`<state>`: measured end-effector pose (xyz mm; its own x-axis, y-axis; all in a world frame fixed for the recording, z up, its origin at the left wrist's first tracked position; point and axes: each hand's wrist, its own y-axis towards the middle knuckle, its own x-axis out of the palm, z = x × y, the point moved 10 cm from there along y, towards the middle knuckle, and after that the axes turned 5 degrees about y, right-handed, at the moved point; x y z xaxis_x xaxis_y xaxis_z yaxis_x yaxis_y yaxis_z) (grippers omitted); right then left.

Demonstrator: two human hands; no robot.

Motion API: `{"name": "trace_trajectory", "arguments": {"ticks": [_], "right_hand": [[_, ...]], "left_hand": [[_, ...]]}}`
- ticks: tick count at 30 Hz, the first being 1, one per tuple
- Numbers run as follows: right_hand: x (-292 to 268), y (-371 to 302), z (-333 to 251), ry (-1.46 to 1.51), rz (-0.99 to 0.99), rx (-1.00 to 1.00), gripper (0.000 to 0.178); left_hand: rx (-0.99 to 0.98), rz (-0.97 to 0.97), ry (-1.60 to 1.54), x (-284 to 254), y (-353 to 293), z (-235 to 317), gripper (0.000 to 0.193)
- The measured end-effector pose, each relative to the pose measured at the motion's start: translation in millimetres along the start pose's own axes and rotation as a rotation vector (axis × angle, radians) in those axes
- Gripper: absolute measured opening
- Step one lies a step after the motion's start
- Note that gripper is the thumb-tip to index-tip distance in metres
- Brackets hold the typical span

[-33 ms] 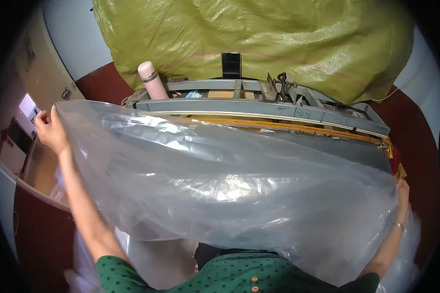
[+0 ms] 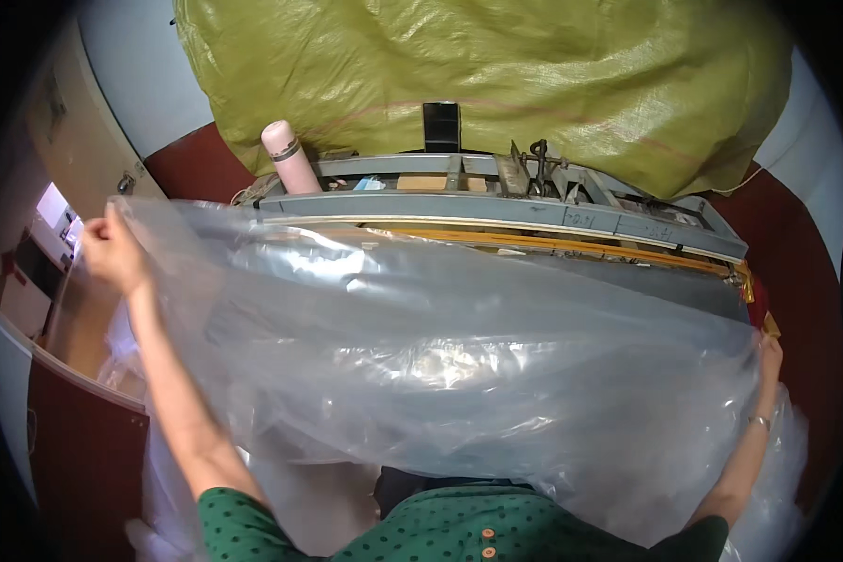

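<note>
Yellow-green tarp is hanging in wrinkled folds across the background. Closer in, the left hand is pinching the upper left edge of a clear plastic sheet between thumb and fingers. On the other side, the right hand is gripping the sheet's right edge, though its fingers are showing too small to make out exactly how. Between the hands, the plastic is stretching across the person's front, sagging toward a green dotted shirt. Beyond its upper edge, orange strips are running alongside a grey metal frame. A pink flask is leaning at the frame's left end, and a dark clamp is sitting right of its middle.
</note>
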<state>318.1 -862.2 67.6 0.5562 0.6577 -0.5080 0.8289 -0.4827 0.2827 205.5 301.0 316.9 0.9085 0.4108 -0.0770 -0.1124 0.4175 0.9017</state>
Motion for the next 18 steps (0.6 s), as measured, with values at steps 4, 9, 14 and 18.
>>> {"name": "trace_trajectory", "arguments": {"ticks": [4, 9, 14, 18], "right_hand": [[71, 32, 10, -0.566, 0.32, -0.123, 0.027], [79, -4, 0, -0.771, 0.387, 0.083, 0.031], [69, -3, 2, -0.772, 0.44, 0.143, 0.028], [79, -2, -6, -0.654, 0.448, 0.107, 0.033]], "left_hand": [[0.13, -1.005, -0.077, 168, -184, -65, 0.036], [0.255, -1.187, 0.118, 189, -285, -113, 0.056], [0.229, -1.231, 0.307, 209, -267, -143, 0.051], [0.383, -1.048, 0.157, 216, -253, -125, 0.042]]}}
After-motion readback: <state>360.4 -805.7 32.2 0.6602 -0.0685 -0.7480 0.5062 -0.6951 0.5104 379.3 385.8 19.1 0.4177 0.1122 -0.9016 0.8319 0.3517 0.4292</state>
